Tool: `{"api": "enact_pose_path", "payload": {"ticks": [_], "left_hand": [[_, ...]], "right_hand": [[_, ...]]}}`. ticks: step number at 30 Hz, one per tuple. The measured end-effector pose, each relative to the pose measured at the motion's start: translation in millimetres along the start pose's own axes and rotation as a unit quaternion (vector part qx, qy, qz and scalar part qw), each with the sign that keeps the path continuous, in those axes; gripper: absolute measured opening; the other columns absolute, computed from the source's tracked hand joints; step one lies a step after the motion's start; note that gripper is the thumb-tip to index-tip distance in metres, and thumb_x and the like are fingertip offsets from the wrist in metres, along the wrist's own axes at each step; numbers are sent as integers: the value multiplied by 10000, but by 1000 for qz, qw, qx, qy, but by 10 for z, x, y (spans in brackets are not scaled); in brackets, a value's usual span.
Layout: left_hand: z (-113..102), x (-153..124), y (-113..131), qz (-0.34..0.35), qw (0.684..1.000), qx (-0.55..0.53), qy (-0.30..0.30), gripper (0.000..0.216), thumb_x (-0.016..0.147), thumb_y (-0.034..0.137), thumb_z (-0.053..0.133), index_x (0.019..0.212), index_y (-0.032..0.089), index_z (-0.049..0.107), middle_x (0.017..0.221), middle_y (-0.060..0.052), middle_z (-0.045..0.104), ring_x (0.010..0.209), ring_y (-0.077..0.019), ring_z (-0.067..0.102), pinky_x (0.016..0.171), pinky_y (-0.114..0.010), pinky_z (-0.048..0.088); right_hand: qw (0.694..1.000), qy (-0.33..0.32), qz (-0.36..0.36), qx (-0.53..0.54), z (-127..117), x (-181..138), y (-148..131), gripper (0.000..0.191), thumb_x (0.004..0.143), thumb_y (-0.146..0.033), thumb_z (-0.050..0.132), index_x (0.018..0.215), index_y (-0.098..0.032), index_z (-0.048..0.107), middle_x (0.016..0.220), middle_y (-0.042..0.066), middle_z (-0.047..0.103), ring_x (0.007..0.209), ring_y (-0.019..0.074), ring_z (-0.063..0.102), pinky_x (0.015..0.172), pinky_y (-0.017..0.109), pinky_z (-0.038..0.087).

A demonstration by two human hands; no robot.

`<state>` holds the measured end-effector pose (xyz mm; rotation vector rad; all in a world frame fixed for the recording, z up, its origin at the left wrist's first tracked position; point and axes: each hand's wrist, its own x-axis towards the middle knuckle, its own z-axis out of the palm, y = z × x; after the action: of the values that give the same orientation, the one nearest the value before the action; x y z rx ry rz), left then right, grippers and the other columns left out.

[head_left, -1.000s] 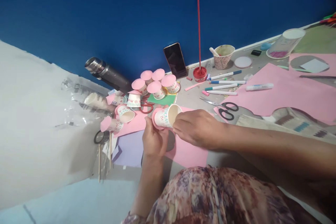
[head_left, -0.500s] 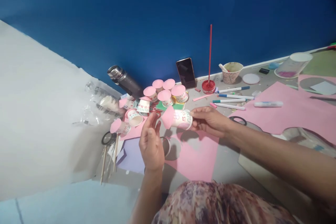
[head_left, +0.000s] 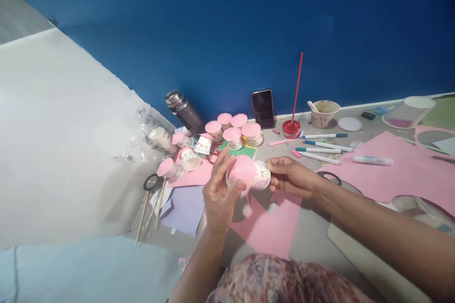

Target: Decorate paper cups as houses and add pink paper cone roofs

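Observation:
A small white paper cup [head_left: 262,174] with red and green markings lies on its side in the air, a pink paper circle [head_left: 241,172] on its left end. My right hand [head_left: 293,176] pinches the cup's rim between thumb and fingers. Curved round the circle's left edge is my left hand [head_left: 221,194], its thumb over the front and its fingers behind. Just beyond stand several similar cups topped with pink circles, among them a near one [head_left: 232,138]. A cup with its mouth facing me [head_left: 191,159] lies to their left.
A dark flask [head_left: 185,112], a phone [head_left: 263,108] and a red stick in a red base [head_left: 291,129] stand by the blue wall. Markers [head_left: 322,150] and cut pink paper [head_left: 369,170] lie right. Purple paper [head_left: 184,209] and wooden sticks [head_left: 142,218] are at left.
The pink circle has turned to face me more. My left hand has come from beside it to close round its edge. My right hand keeps its pinch on the rim. The view has shifted.

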<state>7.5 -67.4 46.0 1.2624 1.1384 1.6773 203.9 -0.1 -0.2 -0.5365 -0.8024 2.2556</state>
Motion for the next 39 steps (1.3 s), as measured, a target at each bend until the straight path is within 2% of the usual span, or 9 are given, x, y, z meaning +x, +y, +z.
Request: {"api": "enact_pose_path", "payload": {"ticks": [4,8,12,15,19,21,25,31,39], "left_hand": [[-18,8,-23,-9,999,26,-23,437,792,364,905,1207,266,813,1542,-96,619,1551,-352,418,1283,-470,348],[11,0,-53,-47,998,-34,-24,610,779,458,906,1332,262,738,1538,-129,613,1471,-365,513,1211,-460,431],[31,-10,-82,-79,994,-77,-10,466,910,515,768,1271,223,748,1432,-144,675,1400,-340,568,1170,-448,457],[4,0,-82,-46,998,-40,-22,414,939,455,752,1295,245,754,1473,-132,643,1444,-337,526,1204,-454,425],[-61,47,-73,58,992,19,-108,422,939,392,765,1349,295,739,1603,-103,535,1563,-340,384,1277,-482,341],[-80,71,-73,82,984,33,-152,440,939,371,771,1374,337,718,1641,-77,499,1590,-329,340,1285,-496,329],[-68,91,-55,79,977,45,-190,449,959,380,748,1405,362,693,1683,-70,450,1589,-338,349,1267,-532,364],[-29,89,-10,69,976,65,-195,397,949,331,765,1345,350,737,1669,-71,477,1574,-343,385,1250,-552,385],[-23,51,-85,37,981,61,-179,393,933,311,780,1325,339,754,1647,-75,509,1579,-340,383,1261,-520,376]], "right_hand": [[1000,-5,-1,2,-15,13,6,372,763,-398,933,733,-124,683,558,-28,589,511,94,569,587,241,570],[1000,-8,-4,3,-56,19,-8,380,779,-404,921,713,-139,656,537,-48,529,503,85,514,573,234,546],[1000,-14,-5,5,-132,20,-33,426,770,-428,919,665,-157,608,511,-69,457,479,74,432,533,223,508],[1000,-12,-8,9,-202,33,-38,408,789,-425,898,673,-154,616,504,-78,428,462,57,360,504,199,475],[1000,-13,-1,10,-300,67,8,295,788,-377,877,777,-141,699,462,-87,413,419,54,328,455,189,459],[1000,-12,2,12,-342,82,42,247,795,-346,857,824,-141,723,466,-80,446,398,51,335,435,184,458],[1000,-7,7,20,-385,92,84,192,805,-288,837,868,-129,749,503,-58,525,383,45,350,411,181,464],[999,-8,17,27,-365,75,66,227,796,-278,857,924,-108,778,545,-32,591,400,56,414,408,185,483],[999,-16,25,26,-321,70,53,235,785,-310,874,805,-103,765,420,-62,485,374,63,389,423,193,503]]}}
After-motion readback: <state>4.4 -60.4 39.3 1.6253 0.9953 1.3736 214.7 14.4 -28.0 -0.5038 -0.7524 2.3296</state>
